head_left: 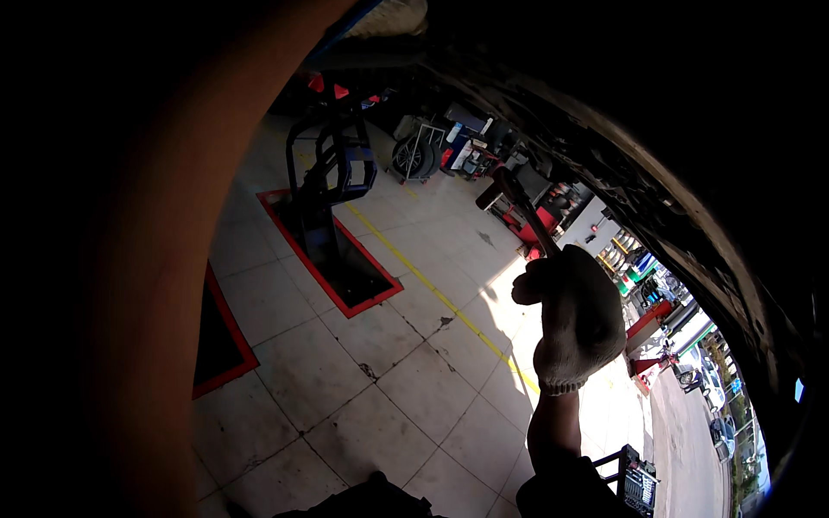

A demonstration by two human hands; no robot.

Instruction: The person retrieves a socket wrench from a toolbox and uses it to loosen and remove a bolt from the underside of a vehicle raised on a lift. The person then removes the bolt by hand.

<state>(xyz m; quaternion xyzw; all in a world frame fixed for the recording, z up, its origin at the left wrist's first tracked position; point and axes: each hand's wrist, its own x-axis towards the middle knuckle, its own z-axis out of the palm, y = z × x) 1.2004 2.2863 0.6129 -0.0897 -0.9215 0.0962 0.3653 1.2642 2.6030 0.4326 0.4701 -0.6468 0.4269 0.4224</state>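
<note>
Right hand (583,319): in a dark knitted glove with ribbed cuff, bare wrist below; fingers clamped around the handle of a hammer-like tool (528,211). Tool: dark, slim straight shaft, blunt head; held raised at right of centre, head pointing far and left, above the floor.

Left forearm (229,164): bare, blurred, rising along the left side. Pale, cloth-textured patch (389,19) at its far end, blue band beside it; whether the left hand is apart or clamped cannot be told.

Vehicle underside (682,194): dark, rough, with a curved brownish edge, overhead at right.

Floor (406,388): pale square tiles, stained, dark joints; yellow painted line (423,281) running across.

Floor pit (373,304): rectangular, red-rimmed; black tubular metal frame (324,168) standing in it.

Wheeled rack (419,155): metal, far, bearing tyres.

Markings on far equipment: too small to read.
</note>
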